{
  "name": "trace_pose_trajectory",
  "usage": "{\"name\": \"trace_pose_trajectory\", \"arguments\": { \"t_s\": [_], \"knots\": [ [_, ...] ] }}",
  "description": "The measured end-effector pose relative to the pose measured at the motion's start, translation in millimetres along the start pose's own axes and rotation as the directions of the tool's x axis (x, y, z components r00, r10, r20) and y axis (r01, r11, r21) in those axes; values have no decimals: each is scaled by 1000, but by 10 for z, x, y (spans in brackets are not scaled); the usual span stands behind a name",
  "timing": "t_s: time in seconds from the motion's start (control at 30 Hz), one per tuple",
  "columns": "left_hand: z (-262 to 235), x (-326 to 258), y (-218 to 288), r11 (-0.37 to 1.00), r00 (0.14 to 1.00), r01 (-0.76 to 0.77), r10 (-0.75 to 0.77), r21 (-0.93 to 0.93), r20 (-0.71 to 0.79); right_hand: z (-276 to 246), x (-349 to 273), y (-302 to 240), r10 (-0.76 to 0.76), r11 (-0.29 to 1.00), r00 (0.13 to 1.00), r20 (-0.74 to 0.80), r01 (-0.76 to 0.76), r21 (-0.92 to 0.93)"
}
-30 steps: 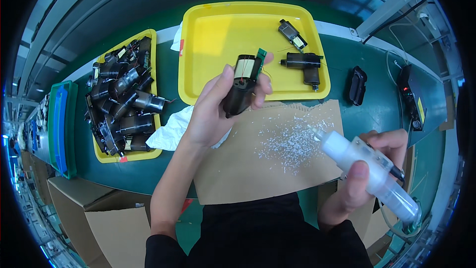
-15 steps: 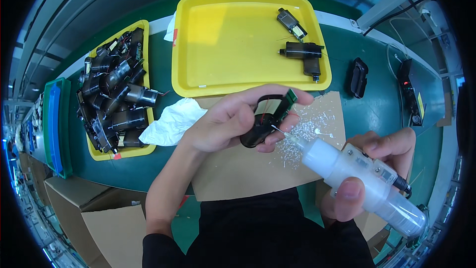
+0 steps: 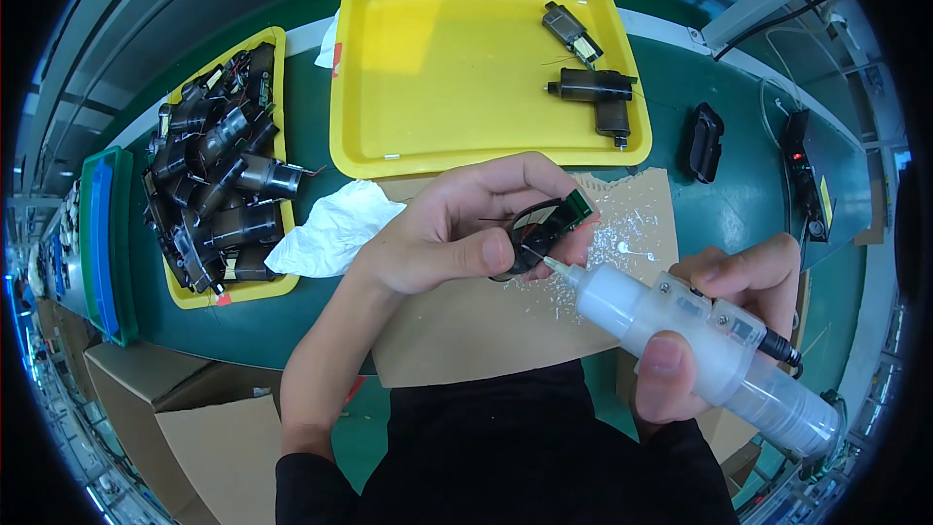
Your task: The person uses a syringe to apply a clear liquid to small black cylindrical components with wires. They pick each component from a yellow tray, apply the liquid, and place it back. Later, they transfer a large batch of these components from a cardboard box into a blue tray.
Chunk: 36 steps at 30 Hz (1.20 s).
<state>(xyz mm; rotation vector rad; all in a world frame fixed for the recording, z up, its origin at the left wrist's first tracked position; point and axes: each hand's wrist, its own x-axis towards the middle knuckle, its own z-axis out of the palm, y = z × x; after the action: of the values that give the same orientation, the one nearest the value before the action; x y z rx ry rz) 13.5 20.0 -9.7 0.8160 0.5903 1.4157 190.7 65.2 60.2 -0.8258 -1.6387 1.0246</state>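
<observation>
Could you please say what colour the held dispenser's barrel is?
The cylindrical plastic barrel is translucent white, clearest in the head view.

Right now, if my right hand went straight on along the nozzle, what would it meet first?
Likely the dark part in your left hand, close by the nozzle; whether they touch is unclear.

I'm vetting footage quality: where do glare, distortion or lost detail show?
Head view: pale glare on the large yellow tray, toward its far left; head view: the tray's far edge bows and the picture's corners go black; head view: the dark part in the left hand shows little detail.
</observation>
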Motion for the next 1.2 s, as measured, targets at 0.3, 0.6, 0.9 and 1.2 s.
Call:
{"name": "trace_pose_trajectory", "arguments": {
  "t_s": [0.3,0.6,0.9,1.2],
  "knots": [
    [8,-7,-32,999,1000,-28,28,-17,6,-45,-22,40,-5,999,1000,17,6,-38],
    [35,23,-32,999,999,-42,42,23,-2,-137,-10,59,-52,998,993,109,56,-37],
    [60,35,-59,997,997,-71,72,-40,16,-237,91,24,-158,981,935,318,185,-56],
    [-86,42,-71,993,968,-107,116,-51,221,-288,151,-154,-88,972,856,510,187,-145]
  ]
}}
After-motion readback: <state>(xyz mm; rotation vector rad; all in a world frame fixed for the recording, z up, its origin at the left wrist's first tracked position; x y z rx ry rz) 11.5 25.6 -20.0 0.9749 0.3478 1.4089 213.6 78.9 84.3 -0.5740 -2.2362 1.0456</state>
